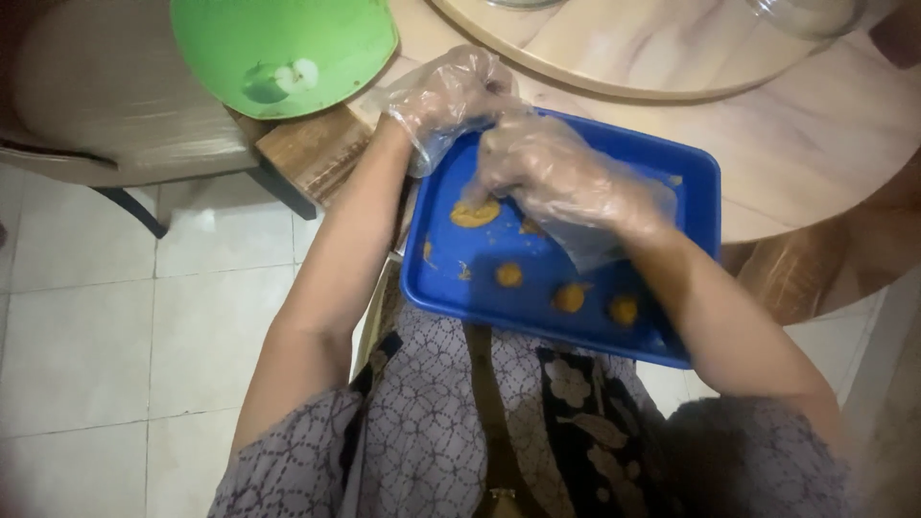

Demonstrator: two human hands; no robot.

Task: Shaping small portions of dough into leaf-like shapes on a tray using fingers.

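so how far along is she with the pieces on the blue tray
Done: several small orange pieces lie apart on the blue tray. In hand: the gloved left hand and right hand meet over the tray's far edge; what they work is hidden. Left: cannot tell; much tray floor is bare.

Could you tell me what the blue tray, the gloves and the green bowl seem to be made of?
The blue tray looks like moulded plastic: even colour, rounded raised rim, soft sheen. The gloves on the left hand and right hand seem thin clear plastic film, crinkled and see-through. The green bowl is probably glossy plastic too.
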